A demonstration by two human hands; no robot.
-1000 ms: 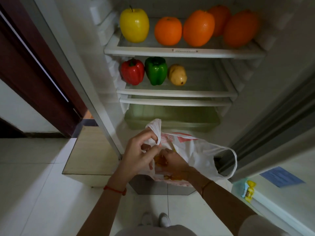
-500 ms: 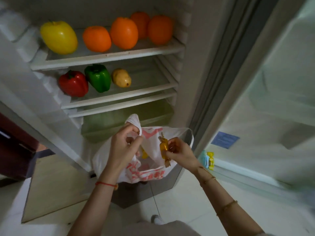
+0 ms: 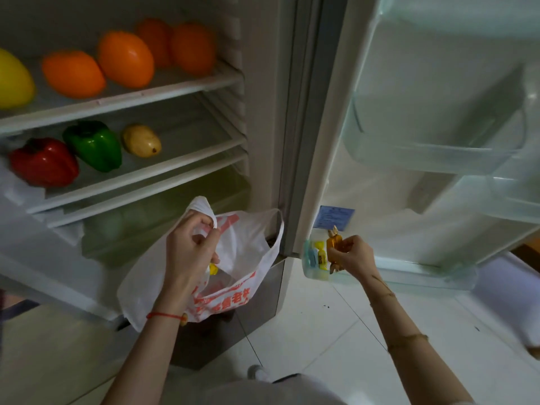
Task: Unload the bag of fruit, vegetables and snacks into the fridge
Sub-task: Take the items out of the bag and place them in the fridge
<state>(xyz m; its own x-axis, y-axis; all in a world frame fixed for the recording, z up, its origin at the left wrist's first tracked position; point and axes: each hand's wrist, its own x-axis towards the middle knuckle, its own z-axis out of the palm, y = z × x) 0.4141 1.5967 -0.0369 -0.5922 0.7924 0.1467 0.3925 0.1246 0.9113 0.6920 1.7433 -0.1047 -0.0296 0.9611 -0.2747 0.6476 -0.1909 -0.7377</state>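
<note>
unloading looks mostly done, judging by how things lie. biggest first: the fridge (image 3: 263,118) stands open w/ its door (image 3: 409,83) swung out to the right of both hands. up and left of the left hand, the top shelf (image 3: 181,87) carries a yellow fruit (image 3: 13,80) and four orange fruits (image 3: 125,58); the shelf below it has a red pepper (image 3: 43,162), a green pepper (image 3: 93,144) and a potato (image 3: 141,140). so fruit and veg appear to be in already; snacks are what's left.

the bag (image 3: 233,276) is thin white plastic w/ red print, hanging limp and nearly flat, just in front of the lower fridge. the left hand (image 3: 190,252) grips it, fingers curled round one handle near the top, mouth held open. below those fingers a small yellow item (image 3: 213,268) shows inside the bag, so at least one more piece to go; can't tell if there's more under the folds.

the right hand (image 3: 350,255) pinches a candy (image 3: 334,244) in an amber twist wrapper, thumb and fingers clamped on its middle, ends sticking out above and below. it sits right over the bottom door bin (image 3: 409,276), where a few small wrapped sweets (image 3: 318,254) already lie just left of the grip. next move is prob to drop it in there, then go back to the bag.
</note>
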